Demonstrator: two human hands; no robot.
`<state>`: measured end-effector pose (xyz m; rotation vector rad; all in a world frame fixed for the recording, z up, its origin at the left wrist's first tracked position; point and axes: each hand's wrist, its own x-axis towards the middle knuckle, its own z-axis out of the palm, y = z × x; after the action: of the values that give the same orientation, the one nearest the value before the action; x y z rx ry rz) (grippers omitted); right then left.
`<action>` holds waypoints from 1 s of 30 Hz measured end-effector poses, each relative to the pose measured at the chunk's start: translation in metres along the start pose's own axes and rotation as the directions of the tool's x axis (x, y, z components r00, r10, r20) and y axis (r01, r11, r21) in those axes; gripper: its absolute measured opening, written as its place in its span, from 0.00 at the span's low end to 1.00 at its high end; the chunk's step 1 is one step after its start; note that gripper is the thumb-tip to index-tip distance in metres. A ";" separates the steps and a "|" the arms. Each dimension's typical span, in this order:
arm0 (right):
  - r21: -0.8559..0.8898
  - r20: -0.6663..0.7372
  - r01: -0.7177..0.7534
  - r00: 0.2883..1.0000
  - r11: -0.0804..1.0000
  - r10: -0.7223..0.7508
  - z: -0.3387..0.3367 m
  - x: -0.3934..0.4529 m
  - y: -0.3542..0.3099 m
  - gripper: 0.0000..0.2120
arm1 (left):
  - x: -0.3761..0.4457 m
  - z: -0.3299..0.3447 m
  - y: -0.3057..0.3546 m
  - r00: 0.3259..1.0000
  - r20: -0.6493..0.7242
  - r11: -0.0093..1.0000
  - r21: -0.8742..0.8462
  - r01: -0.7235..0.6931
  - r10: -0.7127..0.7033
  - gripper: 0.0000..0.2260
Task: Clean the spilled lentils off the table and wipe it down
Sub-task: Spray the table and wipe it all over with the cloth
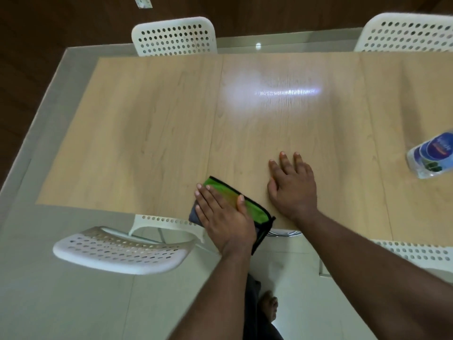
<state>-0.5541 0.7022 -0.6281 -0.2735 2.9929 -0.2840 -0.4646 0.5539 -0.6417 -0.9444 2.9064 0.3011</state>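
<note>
Left hand [224, 218] flat, fingers straight, presses folded green cloth with black edge [255, 211] at lower centre of light wooden surface [152, 133]. Right hand [293, 188] flat, fingers spread, rests on surface beside cloth.

Cloth [247, 207] on table [147, 133] at near edge, one corner hanging over it. Left hand [221, 217] flat on cloth. Right hand [293, 190] just right of cloth, palm down on tabletop, apart from it. Bottle [431, 157] lying on its side far right on table, well apart from both hands. Two chairs [174, 36] behind far edge, one left of ctr, one at far right. Nearer chair [120, 251] in front of near edge, left of hands; another's edge at near right, beside right forearm.
</note>
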 end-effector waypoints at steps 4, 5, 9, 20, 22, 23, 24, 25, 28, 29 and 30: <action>-0.009 0.031 -0.007 0.999 1.000 0.007 -0.005 0.024 -0.018 0.32 | 0.027 -0.004 -0.002 1.000 0.014 0.999 0.040 -0.019 0.019 0.38; -0.011 0.030 -0.001 1.000 1.000 0.002 -0.006 0.030 -0.017 0.32 | 0.044 -0.007 -0.001 0.999 0.016 0.998 0.049 -0.039 0.038 0.38; -0.010 0.005 0.000 1.000 1.000 0.000 -0.001 0.036 -0.013 0.31 | 0.129 -0.012 0.008 0.974 0.005 0.970 0.096 -0.225 0.225 0.39; 0.049 0.048 -0.052 0.998 0.997 0.049 -0.021 0.094 -0.029 0.31 | 0.120 -0.009 0.021 0.957 -0.024 0.956 0.048 -0.289 0.290 0.31; 0.053 0.046 -0.039 0.998 0.998 0.037 -0.023 0.116 -0.028 0.29 | 0.137 -0.008 0.021 0.935 -0.026 0.932 0.085 -0.352 0.355 0.31; 0.051 0.048 -0.031 0.998 0.998 0.028 -0.024 0.127 -0.026 0.28 | 0.149 -0.009 0.023 0.919 -0.021 0.916 0.102 -0.389 0.393 0.31; 0.048 0.048 -0.027 0.999 0.998 0.025 -0.023 0.141 -0.023 0.28 | 0.165 -0.009 0.027 0.904 -0.016 0.899 0.114 -0.423 0.427 0.31; 0.040 0.041 -0.022 0.999 0.999 0.021 -0.023 0.154 -0.020 0.28 | 0.179 -0.009 0.031 0.890 -0.016 0.885 0.120 -0.450 0.455 0.31; 0.010 0.012 -0.009 1.000 1.000 0.009 -0.028 0.197 -0.009 0.27 | 0.225 -0.010 0.048 0.859 -0.017 0.853 0.124 -0.507 0.512 0.31; 0.006 0.007 -0.010 1.000 1.000 0.010 -0.030 0.218 -0.002 0.28 | 0.244 -0.010 0.059 0.850 -0.015 0.844 0.123 -0.522 0.527 0.31; 0.002 0.003 -0.010 1.000 1.000 0.010 -0.032 0.230 0.005 0.28 | 0.258 -0.011 0.066 0.846 -0.016 0.842 0.115 -0.527 0.532 0.31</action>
<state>-0.7842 0.6685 -0.6222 -0.2590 2.9902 -0.2859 -0.7123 0.4551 -0.6527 -0.1067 3.1343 0.1448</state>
